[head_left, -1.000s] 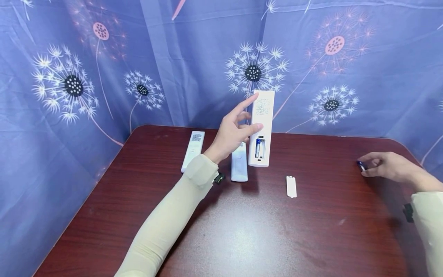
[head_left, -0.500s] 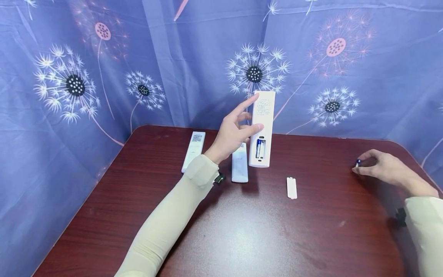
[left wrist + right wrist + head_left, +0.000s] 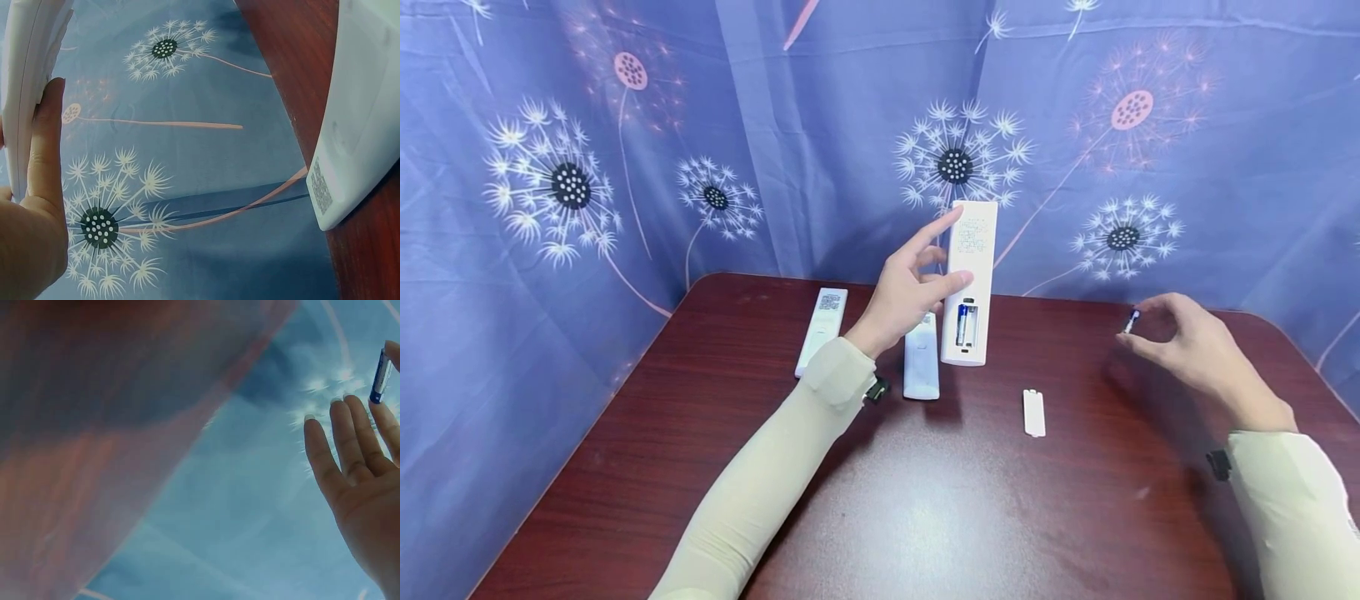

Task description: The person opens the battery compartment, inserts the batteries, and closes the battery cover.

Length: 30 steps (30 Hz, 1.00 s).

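My left hand [image 3: 901, 292] grips a white remote control [image 3: 972, 279] upright above the table, its back turned to the head camera. In its open battery compartment one blue battery [image 3: 962, 324] lies in the left slot; the right slot shows bare. Thumb and fingers clasp the left side of the remote, which also shows edge-on in the left wrist view. To the right, my right hand [image 3: 1198, 354] pinches a second small blue-and-silver battery [image 3: 1131, 321] end to end between thumb and index finger. In the right wrist view the other fingers [image 3: 350, 434] are stretched out.
A white battery cover [image 3: 1033, 413] lies on the dark red wooden table [image 3: 865, 500], below and right of the held remote. Two more white remotes lie back side up: one at the left [image 3: 822, 329], one behind the left wrist [image 3: 921, 362]. A blue dandelion-print curtain [image 3: 820, 150] hangs along the back.
My right hand has lifted the battery and carried it leftward toward the middle, turning it more upright. The left hand and its remote have stayed nearly still.
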Motion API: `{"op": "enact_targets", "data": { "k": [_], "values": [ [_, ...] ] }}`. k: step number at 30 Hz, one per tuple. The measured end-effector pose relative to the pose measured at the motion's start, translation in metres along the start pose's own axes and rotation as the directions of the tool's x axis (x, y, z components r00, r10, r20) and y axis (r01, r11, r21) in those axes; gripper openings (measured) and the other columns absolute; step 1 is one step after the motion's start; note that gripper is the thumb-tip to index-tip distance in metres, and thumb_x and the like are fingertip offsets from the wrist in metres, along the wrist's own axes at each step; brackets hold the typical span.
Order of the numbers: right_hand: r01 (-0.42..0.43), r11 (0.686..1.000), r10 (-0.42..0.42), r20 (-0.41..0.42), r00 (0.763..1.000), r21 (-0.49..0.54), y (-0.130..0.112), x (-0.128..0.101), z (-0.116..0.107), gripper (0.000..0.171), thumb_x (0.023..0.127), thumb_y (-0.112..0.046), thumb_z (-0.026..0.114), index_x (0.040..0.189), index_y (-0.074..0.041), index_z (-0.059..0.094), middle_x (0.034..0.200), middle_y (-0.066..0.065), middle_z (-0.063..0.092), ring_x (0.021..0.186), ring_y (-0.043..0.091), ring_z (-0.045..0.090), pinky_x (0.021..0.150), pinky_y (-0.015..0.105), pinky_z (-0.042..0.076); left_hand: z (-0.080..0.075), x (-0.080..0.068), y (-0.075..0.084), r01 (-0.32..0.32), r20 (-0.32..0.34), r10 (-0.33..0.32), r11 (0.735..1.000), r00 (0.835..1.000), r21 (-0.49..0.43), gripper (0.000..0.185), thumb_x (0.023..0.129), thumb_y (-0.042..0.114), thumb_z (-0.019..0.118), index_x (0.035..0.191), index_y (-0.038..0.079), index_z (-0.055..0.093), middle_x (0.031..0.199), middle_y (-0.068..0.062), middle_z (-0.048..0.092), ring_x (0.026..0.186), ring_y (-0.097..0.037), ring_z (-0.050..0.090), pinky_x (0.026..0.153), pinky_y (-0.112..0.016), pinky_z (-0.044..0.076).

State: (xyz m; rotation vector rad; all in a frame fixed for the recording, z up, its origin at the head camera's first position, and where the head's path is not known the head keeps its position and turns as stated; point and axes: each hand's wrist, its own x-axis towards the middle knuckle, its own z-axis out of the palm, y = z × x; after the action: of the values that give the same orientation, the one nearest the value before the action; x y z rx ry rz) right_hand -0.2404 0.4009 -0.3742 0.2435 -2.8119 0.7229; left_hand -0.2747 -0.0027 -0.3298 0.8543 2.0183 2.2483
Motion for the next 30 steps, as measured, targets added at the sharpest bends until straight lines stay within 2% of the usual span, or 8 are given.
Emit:
{"op": "enact_targets", "data": {
  "k": [4,7,11,14,21,26,30],
  "values": [
    [0.051,0.997,-0.048,-0.065,0.997,0.05,-0.026,0.001,0.002,0.054,0.09,-0.023,0.087,0.128,0.003,0.061,0.123,0.025,0.063,0.109,0.039,0.058,0.087,0.036,0.037,0.001,0.0,0.001,0.01,0.002,-0.01,1.0,1.0,0.002,0.078,0.097,0.001,0.077,0.16,0.038,0.049,0.113,-0.014,0.065,0.076,-0.024,0.071,0.059,-0.036,0.052],
    [0.121,0.99,-0.111,-0.129,0.985,0.071,-0.048,0.002,0.005,0.051,0.086,-0.015,0.089,0.126,0.002,0.063,0.119,0.02,0.065,0.103,0.031,0.059,0.087,0.029,0.039,0.001,0.0,0.001,0.014,0.001,-0.014,1.0,1.0,0.004,0.078,0.097,0.0,0.076,0.16,0.037,0.049,0.112,-0.014,0.065,0.075,-0.023,0.071,0.059,-0.036,0.052],
    [0.234,0.969,-0.214,-0.2,0.956,0.078,-0.078,0.003,0.01,0.053,0.081,-0.008,0.091,0.126,0.0,0.064,0.12,0.015,0.065,0.104,0.028,0.06,0.088,0.019,0.037,0.002,0.0,0.001,0.015,-0.003,-0.015,1.0,1.0,0.008,0.078,0.097,0.0,0.076,0.16,0.037,0.049,0.112,-0.014,0.065,0.077,-0.024,0.071,0.06,-0.037,0.053],
    [0.304,0.949,-0.28,-0.23,0.932,0.079,-0.1,0.003,0.012,0.055,0.079,-0.006,0.092,0.126,-0.001,0.065,0.121,0.013,0.065,0.107,0.03,0.062,0.09,0.019,0.038,0.002,0.0,0.001,0.013,-0.006,-0.013,1.0,1.0,0.01,0.077,0.097,0.001,0.077,0.16,0.038,0.05,0.113,-0.013,0.065,0.078,-0.024,0.072,0.06,-0.037,0.054],
    [0.418,0.904,-0.385,-0.252,0.888,0.094,-0.139,0.005,0.017,0.056,0.076,-0.005,0.094,0.124,-0.001,0.066,0.12,0.01,0.067,0.106,0.026,0.062,0.092,0.02,0.041,0.003,0.0,0.0,0.003,-0.003,-0.003,1.0,1.0,0.009,0.077,0.098,0.001,0.076,0.16,0.037,0.05,0.113,-0.014,0.067,0.078,-0.024,0.073,0.058,-0.034,0.055],
    [0.494,0.861,-0.455,-0.251,0.855,0.123,-0.155,0.004,0.024,0.054,0.077,-0.003,0.094,0.123,0.0,0.066,0.118,0.008,0.067,0.105,0.026,0.062,0.094,0.022,0.042,0.003,0.0,0.0,-0.001,-0.003,0.002,1.0,1.0,0.028,0.076,0.099,0.002,0.076,0.16,0.037,0.049,0.112,-0.014,0.067,0.077,-0.024,0.073,0.058,-0.034,0.055],
    [0.522,0.84,-0.481,-0.242,0.843,0.147,-0.163,0.003,0.03,0.053,0.077,-0.003,0.093,0.122,-0.001,0.065,0.116,0.007,0.067,0.104,0.023,0.061,0.094,0.023,0.042,0.003,0.0,-0.001,0.005,-0.008,-0.005,0.999,1.0,0.04,0.075,0.099,0.003,0.076,0.16,0.039,0.05,0.111,-0.014,0.065,0.075,-0.024,0.071,0.058,-0.033,0.054]
  ]
}}
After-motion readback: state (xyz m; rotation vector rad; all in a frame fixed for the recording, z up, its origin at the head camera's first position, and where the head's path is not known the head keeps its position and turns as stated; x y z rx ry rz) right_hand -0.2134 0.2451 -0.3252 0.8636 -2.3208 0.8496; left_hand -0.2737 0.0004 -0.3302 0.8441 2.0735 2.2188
